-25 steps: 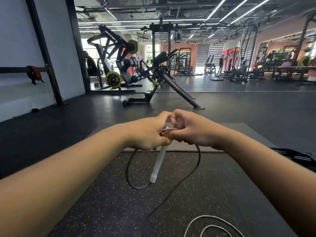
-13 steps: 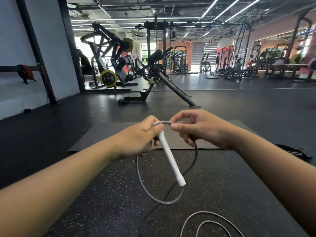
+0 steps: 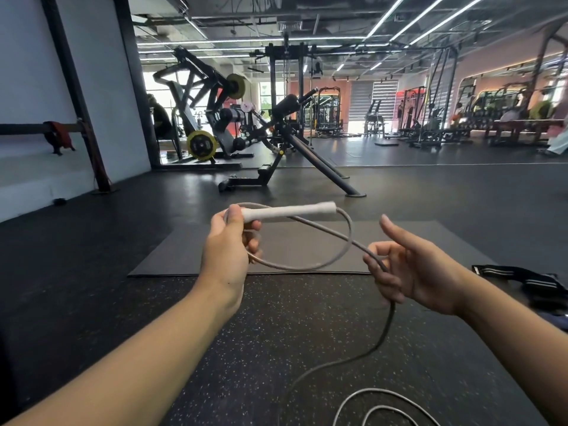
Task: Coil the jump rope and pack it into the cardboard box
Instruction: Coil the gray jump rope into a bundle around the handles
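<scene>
My left hand (image 3: pixel 230 250) grips the near end of the jump rope's white handle (image 3: pixel 289 209), which points right and lies level, together with one loop of grey rope (image 3: pixel 310 265) that curves round below it. From the loop the rope runs right across the loosely curled fingers of my right hand (image 3: pixel 408 269), whose forefinger points up. Below that hand the rope drops to the floor, where loose turns (image 3: pixel 378 404) lie at the bottom edge. No cardboard box is in view.
I am over a speckled black rubber floor (image 3: pixel 276 333). A grey mat (image 3: pixel 301 244) lies ahead. A black strap with white stripes (image 3: pixel 522 279) lies at the right. Gym machines (image 3: pixel 276 139) stand further back, and a white wall (image 3: pixel 30 87) is at the left.
My hands have moved apart. The handle swung up from hanging down to level, pointing right. My right hand slid rightward along the rope and loosened, and the loop got wider.
</scene>
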